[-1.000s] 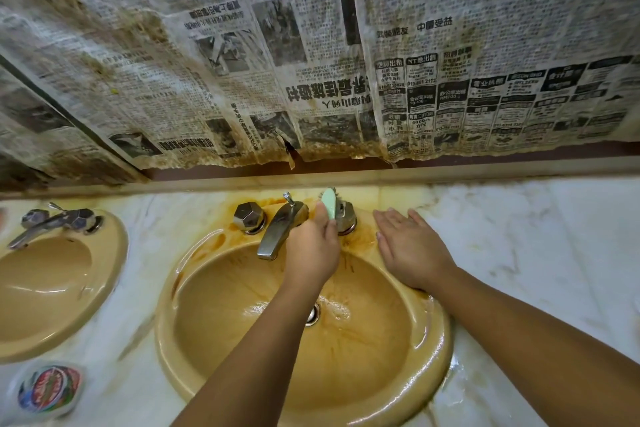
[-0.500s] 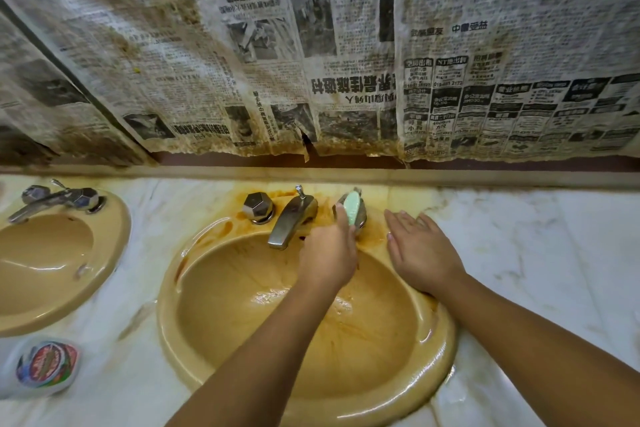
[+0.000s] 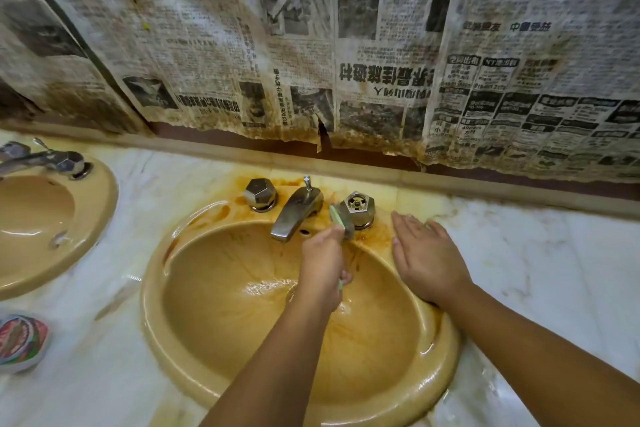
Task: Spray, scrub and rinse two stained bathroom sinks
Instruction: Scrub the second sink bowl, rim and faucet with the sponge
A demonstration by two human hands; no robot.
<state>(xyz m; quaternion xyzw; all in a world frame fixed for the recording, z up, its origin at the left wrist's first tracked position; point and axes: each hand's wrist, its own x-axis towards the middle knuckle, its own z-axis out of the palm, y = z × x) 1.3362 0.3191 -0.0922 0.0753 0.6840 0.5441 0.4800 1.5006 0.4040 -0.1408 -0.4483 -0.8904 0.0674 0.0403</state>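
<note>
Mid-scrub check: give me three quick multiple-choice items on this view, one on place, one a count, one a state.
1. The green brush is: A. between the spout and right tap handle; B. on the counter; C. on the wall ledge.
2. Sinks in view: A. one; B. two; C. three.
3. The right hand is: A. gripping the spout; B. flat, fingers straight, at the rim; C. holding a bottle.
Answers: 1 A, bristles sit beside that handle; 2 B, near sink plus left sink; 3 B, nothing in it.
</note>
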